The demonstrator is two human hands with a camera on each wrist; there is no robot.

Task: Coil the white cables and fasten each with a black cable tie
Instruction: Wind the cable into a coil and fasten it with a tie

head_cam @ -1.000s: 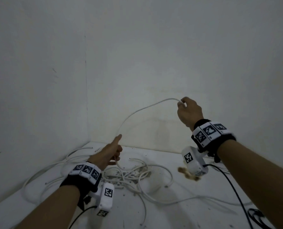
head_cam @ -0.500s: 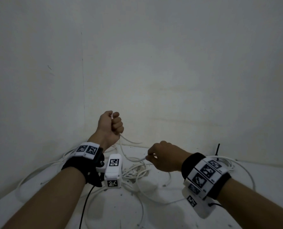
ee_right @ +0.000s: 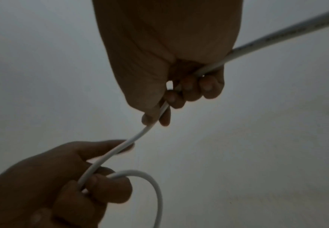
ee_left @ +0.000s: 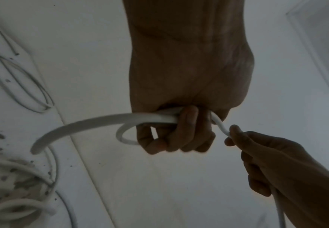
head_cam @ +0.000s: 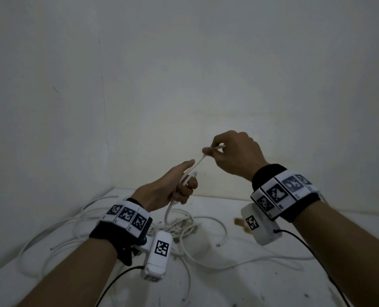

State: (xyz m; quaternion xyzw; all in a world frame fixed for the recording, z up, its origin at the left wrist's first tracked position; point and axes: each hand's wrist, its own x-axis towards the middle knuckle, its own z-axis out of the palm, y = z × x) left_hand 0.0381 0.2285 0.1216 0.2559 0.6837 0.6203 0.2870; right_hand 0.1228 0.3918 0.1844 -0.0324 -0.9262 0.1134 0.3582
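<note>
A white cable runs taut between both hands above the table. My left hand grips it with curled fingers, a small loop of it hanging out of the fist. My right hand, higher and to the right, pinches the same cable between thumb and fingers; the cable runs on through the palm. From the left fist the cable drops to a tangle of white cables on the table. No black cable tie can be made out.
The white table sits in a corner between two white walls. Loose white cables spread over its left and middle. A small tan object shows by the right wrist camera. Black camera leads trail from both wrists.
My right hand dropped to the pile, then rose with the cable to beside the left hand. My left hand closed on the cable, rose, and now holds a loop.
</note>
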